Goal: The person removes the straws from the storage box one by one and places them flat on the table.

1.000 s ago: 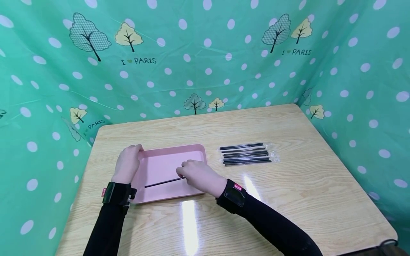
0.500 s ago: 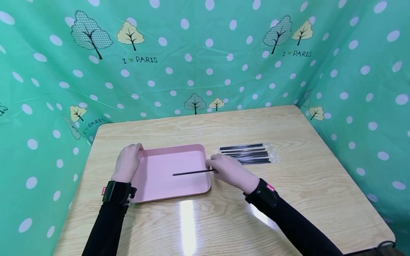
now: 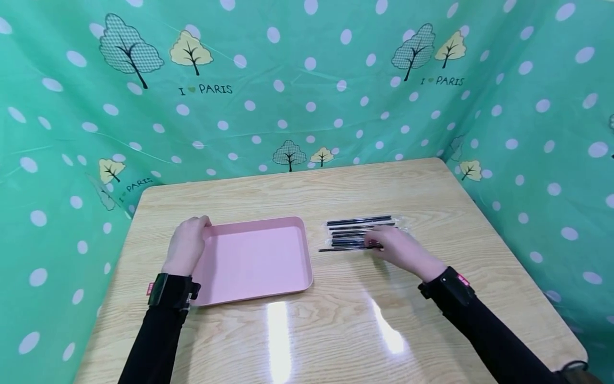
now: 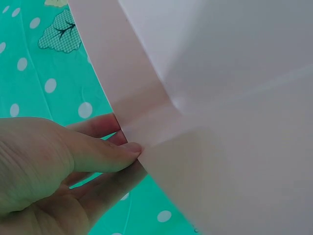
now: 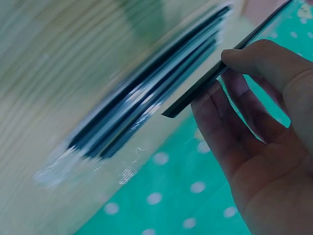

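My left hand [image 3: 184, 246] pinches the far left corner of a shallow pink tray [image 3: 256, 258]. In the left wrist view the thumb of that hand [image 4: 63, 156] lies on the inner side of the rim, with fingers outside it. Over to the right, my right hand [image 3: 400, 249] holds a thin black straw [image 3: 338, 249] between thumb and fingers. The right wrist view shows this straw [image 5: 193, 95] beside several more black straws [image 5: 142, 90] lying in clear plastic wrapping on the table. My right hand hides part of that row in the head view.
A pale wooden table [image 3: 230, 341] carries everything, with bright light reflections near its front. Green dotted cloth [image 3: 259, 74] hangs behind and at both sides. A dark cable-like object [image 3: 573, 367] is at the front right corner.
My right hand has carried the black straw from above the tray rightward to the near side of the wrapped straws. The left hand keeps its grip on the tray corner.
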The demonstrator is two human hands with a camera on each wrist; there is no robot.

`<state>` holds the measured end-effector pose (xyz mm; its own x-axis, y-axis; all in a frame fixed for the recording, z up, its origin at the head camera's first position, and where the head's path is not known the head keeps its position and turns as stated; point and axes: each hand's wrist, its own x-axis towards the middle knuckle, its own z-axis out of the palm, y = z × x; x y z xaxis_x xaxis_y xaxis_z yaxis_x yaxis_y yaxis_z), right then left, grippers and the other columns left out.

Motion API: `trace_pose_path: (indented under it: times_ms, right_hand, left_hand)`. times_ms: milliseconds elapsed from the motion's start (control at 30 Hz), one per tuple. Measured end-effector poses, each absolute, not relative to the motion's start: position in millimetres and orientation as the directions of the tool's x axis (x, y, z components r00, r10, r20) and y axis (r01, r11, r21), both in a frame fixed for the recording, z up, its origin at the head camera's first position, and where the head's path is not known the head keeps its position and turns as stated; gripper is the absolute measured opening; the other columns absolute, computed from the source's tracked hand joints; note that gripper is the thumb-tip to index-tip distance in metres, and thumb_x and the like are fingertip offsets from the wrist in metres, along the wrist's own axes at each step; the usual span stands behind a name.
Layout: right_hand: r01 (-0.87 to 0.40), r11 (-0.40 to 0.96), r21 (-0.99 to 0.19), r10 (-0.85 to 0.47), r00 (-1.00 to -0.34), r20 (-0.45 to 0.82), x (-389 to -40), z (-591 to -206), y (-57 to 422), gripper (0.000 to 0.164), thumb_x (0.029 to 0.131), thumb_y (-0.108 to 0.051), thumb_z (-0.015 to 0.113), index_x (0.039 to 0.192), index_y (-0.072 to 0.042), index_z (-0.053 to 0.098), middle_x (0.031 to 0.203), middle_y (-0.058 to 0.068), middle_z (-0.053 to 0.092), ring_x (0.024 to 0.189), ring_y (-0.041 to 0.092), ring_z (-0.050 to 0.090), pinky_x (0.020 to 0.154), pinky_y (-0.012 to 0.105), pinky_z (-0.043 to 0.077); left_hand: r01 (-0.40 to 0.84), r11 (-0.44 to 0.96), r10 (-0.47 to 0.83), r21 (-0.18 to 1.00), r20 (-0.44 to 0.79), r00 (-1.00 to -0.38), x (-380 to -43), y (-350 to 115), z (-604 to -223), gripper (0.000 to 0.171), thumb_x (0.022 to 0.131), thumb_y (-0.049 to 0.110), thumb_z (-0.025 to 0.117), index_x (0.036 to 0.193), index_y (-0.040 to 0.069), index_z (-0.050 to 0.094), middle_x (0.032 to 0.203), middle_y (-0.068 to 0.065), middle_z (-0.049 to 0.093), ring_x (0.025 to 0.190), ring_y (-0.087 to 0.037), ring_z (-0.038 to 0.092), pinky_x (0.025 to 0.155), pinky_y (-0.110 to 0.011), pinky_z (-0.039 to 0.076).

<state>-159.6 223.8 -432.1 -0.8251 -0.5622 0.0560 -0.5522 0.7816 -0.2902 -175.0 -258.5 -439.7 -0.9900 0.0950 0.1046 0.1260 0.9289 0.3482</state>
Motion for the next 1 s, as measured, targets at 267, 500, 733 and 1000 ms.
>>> trace_pose_path:
  times_ms: [267,500,733,1000]
  right_hand:
    - [-0.469,0.839,-0.276,-0.489,-0.872,-0.003,-167,-437,255,0.022,0.079,0.006,0.077,0.094,-0.010,0.074,0.093,0.003,0.070,0.086,0.019,0.066,0.073,0.039,0.059]
    - [-0.494,0.826,-0.271,-0.513,-0.858,0.003,-170,-449,262,0.024,0.078,0.009,0.075,0.093,-0.010,0.073,0.092,0.003,0.072,0.087,0.021,0.068,0.076,0.041,0.061]
    - [-0.487,0.830,-0.273,-0.501,-0.865,0.020,-171,-460,264,0.026,0.078,0.010,0.074,0.092,-0.011,0.073,0.088,0.002,0.070,0.084,0.019,0.065,0.073,0.039,0.058]
    - [-0.479,0.837,-0.265,-0.490,-0.871,0.026,-173,-465,264,0.023,0.079,0.007,0.077,0.092,-0.011,0.072,0.087,0.001,0.068,0.082,0.018,0.063,0.072,0.037,0.057]
  left_hand:
    - [0.119,0.930,0.087,0.348,0.104,-0.991,-175,-260,-440,0.024,0.091,-0.019,0.054,0.110,-0.011,0.067,0.103,-0.032,0.070,0.097,-0.050,0.068,0.083,-0.058,0.058]
    - [0.111,0.928,0.085,0.355,0.088,-0.992,-174,-261,-442,0.025,0.093,-0.019,0.051,0.112,-0.011,0.067,0.105,-0.032,0.070,0.099,-0.048,0.068,0.085,-0.058,0.058]
    - [0.099,0.930,0.083,0.355,0.060,-0.995,-176,-259,-441,0.026,0.095,-0.018,0.050,0.114,-0.010,0.067,0.105,-0.031,0.070,0.099,-0.046,0.068,0.084,-0.056,0.058]
    - [0.123,0.930,0.100,0.346,0.083,-0.991,-175,-262,-442,0.026,0.094,-0.018,0.049,0.112,-0.012,0.066,0.106,-0.032,0.070,0.100,-0.048,0.067,0.086,-0.057,0.058]
